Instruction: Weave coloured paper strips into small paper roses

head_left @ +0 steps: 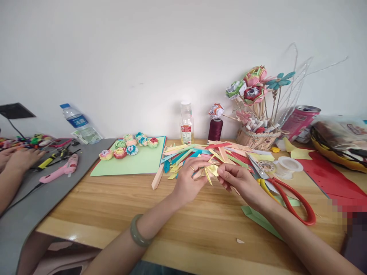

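Between my two hands, above the front of the wooden table (120, 202), is a folded paper flower (211, 170) in pale yellow and peach with pointed petals. My left hand (190, 179) grips it from the left, a ring on one finger and a bangle at the wrist. Thumb and fingers of my right hand (235, 177) pinch its right edge. Just behind lies a heap of coloured paper strips (183, 154). Red-handled scissors (295, 200) rest beside my right forearm, with a green folded paper strip (262, 221) partly under that arm.
Several finished paper flowers (132, 150) sit on green paper sheets (129, 166) at the left. A glue bottle (187, 124), a thread spool (215, 130) and a flower basket (256, 139) line the wall. At far left, another person's hands (24, 160) are near a pink glue gun (61, 170).
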`<state>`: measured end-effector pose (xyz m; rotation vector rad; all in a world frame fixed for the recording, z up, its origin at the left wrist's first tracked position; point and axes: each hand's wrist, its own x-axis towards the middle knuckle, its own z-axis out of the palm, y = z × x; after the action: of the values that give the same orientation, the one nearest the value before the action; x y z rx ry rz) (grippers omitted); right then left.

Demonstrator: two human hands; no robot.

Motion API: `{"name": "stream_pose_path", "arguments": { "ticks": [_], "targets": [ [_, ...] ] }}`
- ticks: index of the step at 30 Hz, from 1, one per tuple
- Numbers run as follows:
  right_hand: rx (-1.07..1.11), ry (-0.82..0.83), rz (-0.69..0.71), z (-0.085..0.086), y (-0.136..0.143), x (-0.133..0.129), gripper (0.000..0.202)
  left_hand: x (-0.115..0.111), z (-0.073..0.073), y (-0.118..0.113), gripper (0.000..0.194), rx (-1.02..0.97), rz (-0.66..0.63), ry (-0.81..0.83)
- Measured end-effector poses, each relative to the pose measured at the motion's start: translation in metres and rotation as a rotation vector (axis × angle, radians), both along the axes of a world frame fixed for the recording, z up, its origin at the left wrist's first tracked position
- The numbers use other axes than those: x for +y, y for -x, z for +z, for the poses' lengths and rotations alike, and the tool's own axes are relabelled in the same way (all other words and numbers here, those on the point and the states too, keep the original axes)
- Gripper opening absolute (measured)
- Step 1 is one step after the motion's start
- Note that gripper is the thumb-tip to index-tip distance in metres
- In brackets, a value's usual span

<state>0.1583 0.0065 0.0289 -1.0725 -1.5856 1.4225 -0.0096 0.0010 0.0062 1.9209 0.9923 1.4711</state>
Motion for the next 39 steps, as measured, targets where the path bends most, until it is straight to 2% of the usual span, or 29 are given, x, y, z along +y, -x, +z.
{"name": "stream_pose_path", "arguments": {
  "ticks": [6, 15, 21, 25, 29, 31, 36, 39],
  "targets": [
    [0.059, 0.059, 0.001, 0.0, 0.003, -0.002, 0.04, -0.002, -0.003, -0.003, 0.021, -0.168, -0.037, 0.104],
    [0.078, 0.078, 0.001, -0.007, 0.007, -0.005, 0.04, -0.002, -0.003, -0.005, 0.018, -0.243, 0.002, 0.048],
    [0.02, 0.058, -0.011, -0.005, 0.008, -0.006, 0.04, 0.0, -0.003, -0.005, 0.021, -0.346, -0.027, 0.137],
    [-0.071, 0.026, -0.019, -0.007, 0.005, -0.001, 0.039, 0.001, 0.003, -0.005, 0.031, -0.55, -0.046, 0.318],
    [0.01, -0.023, -0.205, -0.009, 0.0, 0.006, 0.027, 0.001, 0.009, -0.004, 0.037, -0.75, -0.227, 0.617],
    [0.057, -0.076, -0.246, -0.01, -0.002, 0.007, 0.026, 0.001, 0.009, -0.003, 0.036, -0.812, -0.304, 0.697],
    [0.075, -0.104, -0.142, -0.008, -0.001, 0.006, 0.032, 0.001, 0.008, -0.001, 0.031, -0.774, -0.445, 0.813],
    [0.115, -0.071, -0.172, -0.008, -0.001, 0.005, 0.032, 0.002, 0.007, 0.001, 0.028, -0.706, -0.483, 0.915]
  ]
}}
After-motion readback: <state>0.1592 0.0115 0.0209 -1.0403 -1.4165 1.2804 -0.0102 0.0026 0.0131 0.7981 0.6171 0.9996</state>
